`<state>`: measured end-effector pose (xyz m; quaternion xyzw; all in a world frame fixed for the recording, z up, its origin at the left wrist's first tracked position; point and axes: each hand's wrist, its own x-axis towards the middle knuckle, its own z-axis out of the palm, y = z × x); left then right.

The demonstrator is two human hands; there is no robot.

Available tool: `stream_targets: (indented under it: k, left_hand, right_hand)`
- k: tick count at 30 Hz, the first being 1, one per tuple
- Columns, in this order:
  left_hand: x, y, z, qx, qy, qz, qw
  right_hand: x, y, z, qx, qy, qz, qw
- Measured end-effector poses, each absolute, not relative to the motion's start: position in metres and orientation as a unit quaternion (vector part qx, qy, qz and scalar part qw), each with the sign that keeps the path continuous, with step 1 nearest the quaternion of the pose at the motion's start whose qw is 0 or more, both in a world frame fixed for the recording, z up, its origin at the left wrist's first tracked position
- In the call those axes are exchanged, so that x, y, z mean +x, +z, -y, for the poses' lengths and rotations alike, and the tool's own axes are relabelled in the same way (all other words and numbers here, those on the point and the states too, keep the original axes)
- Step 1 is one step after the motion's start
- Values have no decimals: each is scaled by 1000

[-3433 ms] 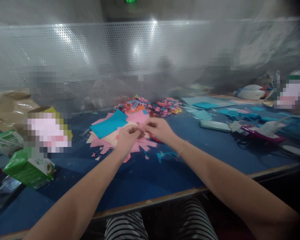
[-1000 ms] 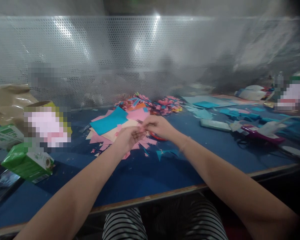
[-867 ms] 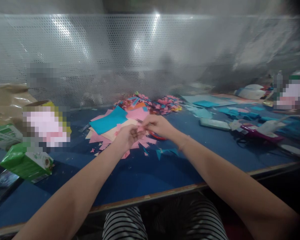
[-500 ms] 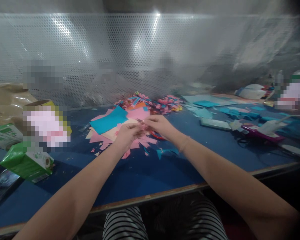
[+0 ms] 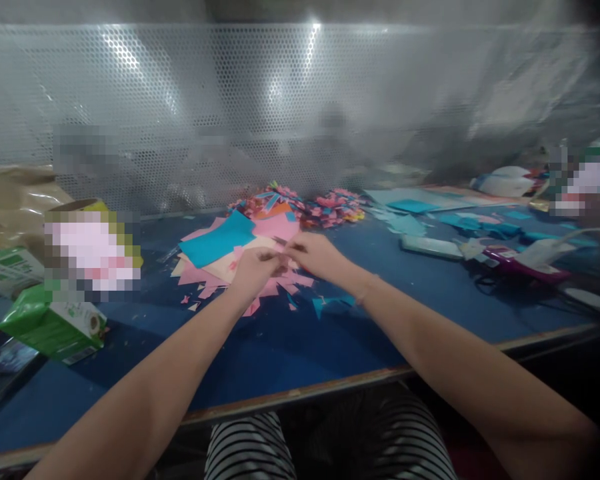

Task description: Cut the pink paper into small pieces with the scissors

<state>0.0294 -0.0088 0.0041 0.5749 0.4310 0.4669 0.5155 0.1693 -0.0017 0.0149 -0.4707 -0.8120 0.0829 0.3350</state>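
Observation:
My left hand [image 5: 256,268] is closed in a pinch over the paper pile, with a small pink paper piece [image 5: 283,261] at its fingertips. Against it, my right hand [image 5: 314,253] is closed too, its fingertips meeting the left ones. A dark pointed tip, which looks like the blades of scissors [image 5: 280,240], sticks out from the right fingers; most of the tool is hidden by the hand. Beneath both hands lie pink paper scraps [image 5: 275,288], a cream sheet [image 5: 221,268] and a blue sheet [image 5: 217,241].
Heaps of cut pink and orange paper [image 5: 333,207] lie behind the hands. Green cartons [image 5: 55,320] and a yellow-edged roll [image 5: 93,207] stand left. To the right are a pale bar-shaped object [image 5: 431,247], a purple device [image 5: 523,263] with a cable, and blue scraps [image 5: 480,223].
Both hands stay over the pile, fingertips now closer together. The red loop seen below my right hand before is now mostly hidden. The left fingers have curled in slightly.

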Motion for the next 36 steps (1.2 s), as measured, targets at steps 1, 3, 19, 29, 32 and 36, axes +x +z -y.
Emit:
stream_targets:
  k: [1, 3, 19, 29, 32, 36]
  left_hand:
    - [29, 4, 8, 582, 464, -436, 506]
    - [29, 3, 7, 590, 462, -434, 500]
    - [29, -3, 4, 526, 489, -434, 543]
    - [29, 6, 8, 391, 546, -333, 662]
    - [27, 5, 6, 403, 546, -319, 662]
    - [25, 5, 5, 421, 562, -313, 639]
  right_hand:
    - [168, 15, 3, -472, 78, 815, 328]
    - [167, 16, 4, -475, 78, 818, 317]
    - [175, 12, 0, -382, -47, 846, 369]
    - [174, 3, -4, -293, -66, 861, 410]
    - [175, 7, 0, -305, 24, 850, 428]
    - [179, 7, -6, -353, 123, 816, 441]
